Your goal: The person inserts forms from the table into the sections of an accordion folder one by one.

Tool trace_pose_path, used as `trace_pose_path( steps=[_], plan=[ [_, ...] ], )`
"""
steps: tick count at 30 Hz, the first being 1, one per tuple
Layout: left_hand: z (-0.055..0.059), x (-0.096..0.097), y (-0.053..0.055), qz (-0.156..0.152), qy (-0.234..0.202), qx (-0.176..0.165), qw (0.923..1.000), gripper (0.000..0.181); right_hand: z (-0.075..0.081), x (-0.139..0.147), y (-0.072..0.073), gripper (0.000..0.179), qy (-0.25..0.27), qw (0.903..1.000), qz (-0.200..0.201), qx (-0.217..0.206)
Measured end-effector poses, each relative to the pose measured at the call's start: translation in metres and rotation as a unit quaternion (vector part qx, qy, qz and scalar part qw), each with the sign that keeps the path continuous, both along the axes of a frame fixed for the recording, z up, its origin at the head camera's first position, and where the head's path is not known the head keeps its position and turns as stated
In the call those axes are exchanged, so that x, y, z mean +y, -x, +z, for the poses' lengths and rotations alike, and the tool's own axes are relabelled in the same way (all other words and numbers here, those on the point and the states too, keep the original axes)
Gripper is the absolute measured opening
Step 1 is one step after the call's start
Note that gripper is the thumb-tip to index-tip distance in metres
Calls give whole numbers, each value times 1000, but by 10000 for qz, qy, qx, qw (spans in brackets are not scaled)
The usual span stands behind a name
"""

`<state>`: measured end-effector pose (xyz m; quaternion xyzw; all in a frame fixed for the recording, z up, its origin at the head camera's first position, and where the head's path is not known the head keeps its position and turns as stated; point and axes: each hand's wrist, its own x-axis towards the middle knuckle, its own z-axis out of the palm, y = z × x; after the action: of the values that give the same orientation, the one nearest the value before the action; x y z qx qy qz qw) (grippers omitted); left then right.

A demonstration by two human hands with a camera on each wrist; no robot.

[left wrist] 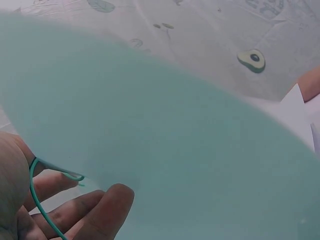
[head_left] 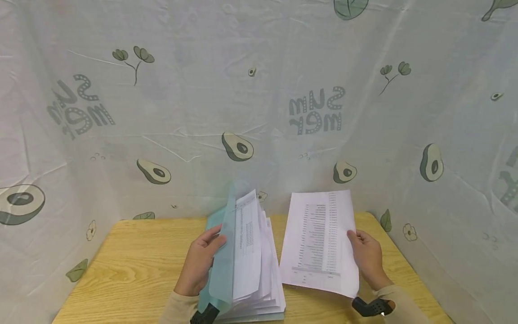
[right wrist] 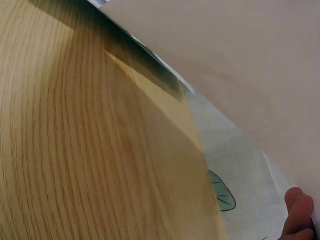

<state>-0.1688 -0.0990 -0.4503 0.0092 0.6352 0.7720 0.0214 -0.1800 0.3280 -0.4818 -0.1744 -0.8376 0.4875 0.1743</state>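
A translucent teal document folder stands partly opened at the middle of the table, its cover tilted up. My left hand grips the edge of that cover between thumb and fingers. In the left wrist view the cover fills most of the picture, and a thin green elastic cord loops by the fingers. Several white papers fan out inside the folder. To its right, my right hand pinches the right edge of a printed sheet with a table of text, raised and facing me.
The light wood table runs back to a pale curtain printed with avocados and leaves, which closes in the back and both sides. Black bands are on both wrists. Table surface shows left of the folder and around the sheet.
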Motion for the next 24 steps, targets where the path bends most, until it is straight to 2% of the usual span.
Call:
trace_pose_path(
  steps=[4, 14, 24],
  plan=[
    [0, 0, 0, -7, -16, -22, 10000, 43, 2, 1, -2, 51, 352, 9991, 130, -220],
    [0, 1, 0, -5, -32, -23, 10000, 42, 9, 11, -7, 64, 610, 9970, 20, -484],
    [-1, 0, 1, 35, 1, -34, 10000, 41, 8, 2, -13, 58, 1111, 9905, 475, -661]
  ],
)
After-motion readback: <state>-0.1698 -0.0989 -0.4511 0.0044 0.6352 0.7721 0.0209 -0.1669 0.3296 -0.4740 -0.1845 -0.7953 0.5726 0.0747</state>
